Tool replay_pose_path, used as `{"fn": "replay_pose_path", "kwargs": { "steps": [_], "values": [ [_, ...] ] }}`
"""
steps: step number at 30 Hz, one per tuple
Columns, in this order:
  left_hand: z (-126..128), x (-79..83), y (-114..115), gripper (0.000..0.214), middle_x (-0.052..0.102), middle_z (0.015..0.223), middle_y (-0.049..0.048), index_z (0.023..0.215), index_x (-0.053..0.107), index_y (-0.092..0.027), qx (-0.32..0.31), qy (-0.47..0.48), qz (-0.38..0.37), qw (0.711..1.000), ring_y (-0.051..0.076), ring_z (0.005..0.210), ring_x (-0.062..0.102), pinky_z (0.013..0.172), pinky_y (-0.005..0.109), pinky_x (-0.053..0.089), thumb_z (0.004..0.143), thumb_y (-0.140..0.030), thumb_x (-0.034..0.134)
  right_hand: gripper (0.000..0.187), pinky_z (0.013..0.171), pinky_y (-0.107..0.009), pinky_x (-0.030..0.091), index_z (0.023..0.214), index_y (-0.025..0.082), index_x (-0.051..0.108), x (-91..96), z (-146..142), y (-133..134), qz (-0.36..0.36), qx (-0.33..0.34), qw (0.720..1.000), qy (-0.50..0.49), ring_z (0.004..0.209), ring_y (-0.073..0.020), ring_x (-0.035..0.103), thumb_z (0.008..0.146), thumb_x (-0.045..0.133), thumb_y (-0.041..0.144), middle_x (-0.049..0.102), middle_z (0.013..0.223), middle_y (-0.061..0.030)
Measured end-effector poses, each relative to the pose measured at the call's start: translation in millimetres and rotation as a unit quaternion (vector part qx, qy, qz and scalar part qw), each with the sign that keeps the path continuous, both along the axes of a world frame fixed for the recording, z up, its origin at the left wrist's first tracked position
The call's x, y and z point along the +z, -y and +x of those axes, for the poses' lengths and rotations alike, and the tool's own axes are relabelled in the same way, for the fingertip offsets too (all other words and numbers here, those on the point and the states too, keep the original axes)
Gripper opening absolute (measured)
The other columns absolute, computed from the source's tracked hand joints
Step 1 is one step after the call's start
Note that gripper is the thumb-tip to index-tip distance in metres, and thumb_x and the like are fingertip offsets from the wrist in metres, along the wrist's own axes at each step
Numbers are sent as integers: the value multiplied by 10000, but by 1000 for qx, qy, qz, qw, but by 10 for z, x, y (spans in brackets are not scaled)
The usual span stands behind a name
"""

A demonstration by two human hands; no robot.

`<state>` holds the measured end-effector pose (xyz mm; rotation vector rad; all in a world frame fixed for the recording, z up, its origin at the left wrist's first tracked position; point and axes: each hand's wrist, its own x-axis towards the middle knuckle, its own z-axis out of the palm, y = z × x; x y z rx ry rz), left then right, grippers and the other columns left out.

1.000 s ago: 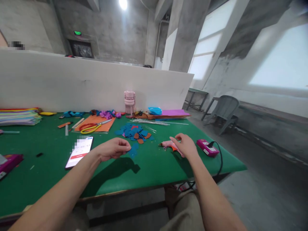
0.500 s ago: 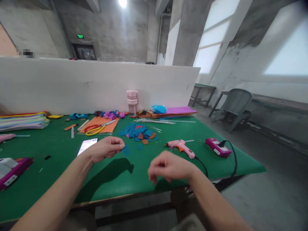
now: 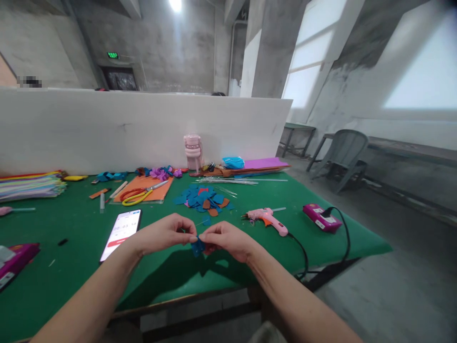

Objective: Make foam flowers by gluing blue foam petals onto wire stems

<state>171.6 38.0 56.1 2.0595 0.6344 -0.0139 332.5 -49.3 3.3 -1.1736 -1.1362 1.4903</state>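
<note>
Over the front of the green table, my left hand (image 3: 173, 234) and my right hand (image 3: 228, 239) meet, fingertips nearly touching. Both are closed in a pinch on a small blue cut-out (image 3: 197, 248), which hangs between them and is partly hidden by the fingers. A thin pale strand (image 3: 202, 223) shows just above my left fingertips; I cannot tell whether it is held. Beyond the hands lies a pile of blue cut-outs (image 3: 194, 196) with a few brown and red ones on it. One loose blue cut-out (image 3: 207, 220) rests closer to me.
Right of the pile lies a pink glue gun (image 3: 267, 220), its cord running to a purple power strip (image 3: 321, 218). A phone (image 3: 123, 231) lies beside my left forearm. Scissors (image 3: 143, 193) rest on orange sheets (image 3: 162, 191). A pink bottle (image 3: 193, 153) stands before the white partition (image 3: 143, 124).
My right hand has moved up and left to meet my left hand and now pinches the blue cut-out too. My left hand has shifted slightly right and down. The phone is more visible.
</note>
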Motion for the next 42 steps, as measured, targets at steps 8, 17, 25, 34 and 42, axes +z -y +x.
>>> {"fn": "replay_pose_path", "kwargs": {
  "steps": [8, 17, 25, 34, 42],
  "values": [
    [64, -58, 90, 323, 417, 673, -37, 849, 556, -184, 193, 130, -63, 970, 72, 521, 311, 456, 184, 257, 762, -481, 465, 295, 609, -239, 431, 622, 133, 668, -47, 133, -109, 50, -194, 976, -82, 550, -83, 504, 599, 686, 427, 606, 602, -7],
    [304, -374, 286, 373, 337, 480, -85, 967, 493, -212, 228, 182, -152, 945, 70, 407, 296, 400, 182, 247, 759, -519, 451, 252, 620, -248, 443, 626, 137, 669, -35, 207, -162, 81, -289, 941, -156, 571, -105, 530, 610, 696, 387, 619, 598, -16],
    [448, -542, 395, 332, 508, 514, -47, 789, 435, -198, 221, 236, -191, 927, 52, 365, 319, 359, 168, 249, 752, -525, 480, 250, 621, -254, 443, 639, 134, 676, -17, 171, -132, 104, -281, 938, -171, 563, -104, 520, 619, 697, 383, 619, 592, -10],
    [468, -517, 435, 315, 385, 472, -86, 846, 498, -187, 244, 266, -241, 901, 29, 397, 211, 378, 145, 146, 765, -492, 510, 220, 656, -281, 444, 675, 145, 686, -1, 198, -95, 130, -257, 942, -175, 604, -121, 545, 661, 678, 365, 648, 643, -23],
    [476, -501, 461, 303, 407, 457, -85, 844, 487, -187, 240, 260, -255, 900, 27, 376, 189, 374, 155, 123, 768, -480, 509, 216, 693, -284, 450, 676, 150, 690, 25, 201, -106, 127, -261, 939, -186, 634, -120, 557, 640, 696, 364, 655, 658, -19]
  ]
}}
